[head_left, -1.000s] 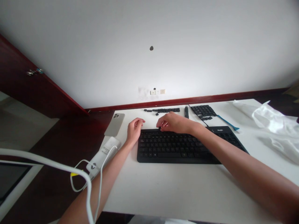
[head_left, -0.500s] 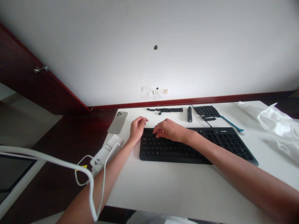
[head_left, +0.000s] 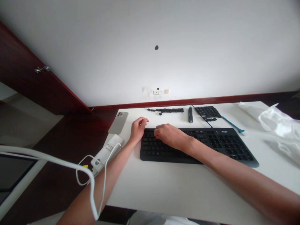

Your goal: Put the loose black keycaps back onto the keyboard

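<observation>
A black keyboard [head_left: 173, 154] lies on the white table. My right hand [head_left: 168, 134] is over its upper left keys, with the fingers bent down and pressed together. Whatever is under those fingertips is hidden. Beside the keyboard's top left corner, my left hand [head_left: 138, 128] rests on its edge with fingers curled in toward the thumb. I cannot make out what it holds, if anything. Behind the keyboard lie a row of loose black keycaps [head_left: 172, 110] and one single keycap [head_left: 160, 114]. More keycaps [head_left: 207, 111] form a block farther right.
A dark, slim cylindrical tool [head_left: 190, 115] and a blue brush [head_left: 233, 124] lie behind the keyboard. At left are a phone [head_left: 118, 122] and a white power strip [head_left: 106, 152] with a white cable [head_left: 92, 184] crossing my forearm. White plastic wrapping [head_left: 278, 120] covers the right side.
My right hand's thumb and fingers have drawn together and tucked under, and the hand has turned slightly over the same keys. My left hand stays put.
</observation>
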